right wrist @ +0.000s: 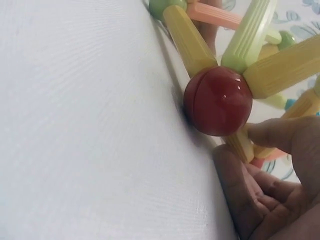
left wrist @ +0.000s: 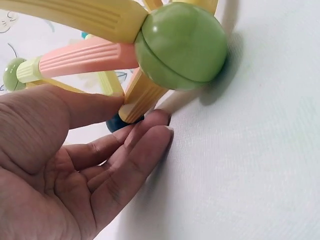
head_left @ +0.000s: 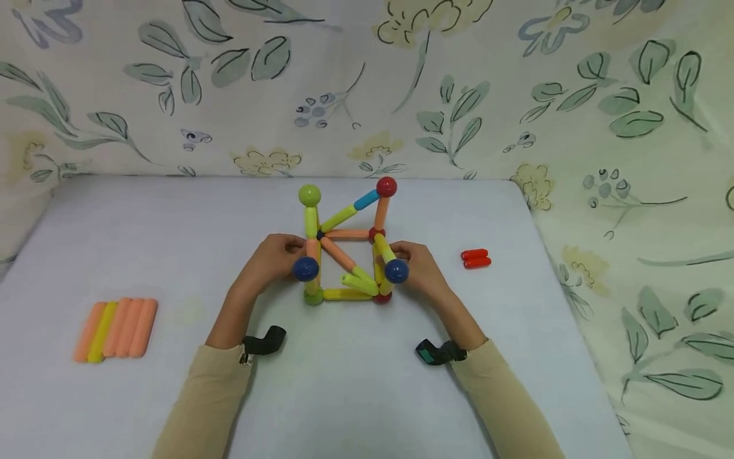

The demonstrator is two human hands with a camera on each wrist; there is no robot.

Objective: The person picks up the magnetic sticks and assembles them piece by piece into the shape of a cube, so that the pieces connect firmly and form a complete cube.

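A frame of magnetic building sticks and balls stands mid-table, with a green ball (head_left: pixel 313 296) and a red ball (head_left: pixel 382 295) at its near bottom corners. My left hand (head_left: pixel 279 256) is at its left side; the thumb and fingers pinch a low yellow stick (left wrist: pixel 142 97) behind the green ball. On the right side, my right hand (head_left: pixel 417 261) pinches another low yellow stick (right wrist: pixel 240 144), just beyond the red ball. Two blue balls (head_left: pixel 306 269) top the near uprights. A light green stick (head_left: pixel 360 282) slants up from the near red corner. In the head view, the fingertips are partly hidden.
Several loose orange sticks (head_left: pixel 137 328) and a yellow stick (head_left: pixel 103 331) lie side by side at the left. Two short red sticks (head_left: pixel 476 259) lie to the right. Behind the white table (head_left: pixel 344 382) hangs a floral cloth (head_left: pixel 367 83).
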